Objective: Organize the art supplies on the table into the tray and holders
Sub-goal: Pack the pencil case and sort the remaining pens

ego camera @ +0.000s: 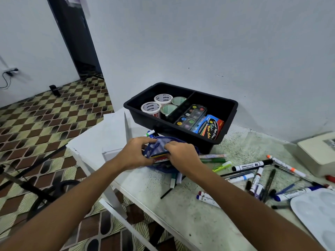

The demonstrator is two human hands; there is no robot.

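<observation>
Partly hidden, a blue mesh pencil pouch (pixel 159 144) is pinched by left hand (pixel 135 154) and right hand (pixel 181 156); black tray (pixel 230 113) sits at one o'clock, markers (pixel 252 165) at three.

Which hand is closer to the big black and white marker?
The right hand. It holds the blue pouch on the side facing the black and white marker. The left hand grips the pouch's far side, farther from the marker.

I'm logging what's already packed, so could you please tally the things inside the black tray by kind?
Tape rolls: 4
Watercolour paint set: 1
Box of colours: 1
Total in the black tray: 6
</observation>
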